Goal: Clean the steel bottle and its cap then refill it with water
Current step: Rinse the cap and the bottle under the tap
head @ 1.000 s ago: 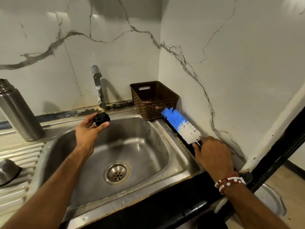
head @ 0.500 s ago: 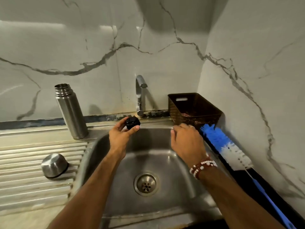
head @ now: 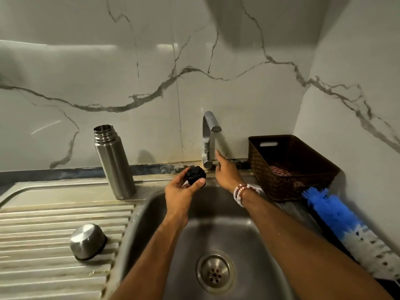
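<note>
I see the left hand (head: 180,191) over the back edge of the sink (head: 249,234), thumb & fingers curled round the black cap (head: 195,175), which sits out at the fingertips. The right hand (head: 226,172) is just to the right of it and holds nothing. Its index finger is straight and raised toward the tap (head: 208,137), the other fingers loosely bent. The fingertip is v. close to the tap body, but I can't tell if it touches. The cap sits just below and left of the tap base, btwn the two hands and apart from the right one. The steel bottle (head: 113,161) stands upright w/ its mouth open on the back ledge, left of the sink and well left of the left hand; neither hand touches it. A steel cup lid (head: 87,241) lies mouth-down on the ribbed drainboard (head: 43,224), nearer me, also clear of both hands. On the right, a brown woven basket (head: 292,169) sits in the wall corner. A blue & white bottle brush (head: 346,228) lies along the sink's right edge by the side wall. There's a beaded bracelet (head: 241,191) on the right wrist, and the drain (head: 215,271) shows btwn the forearms.
</note>
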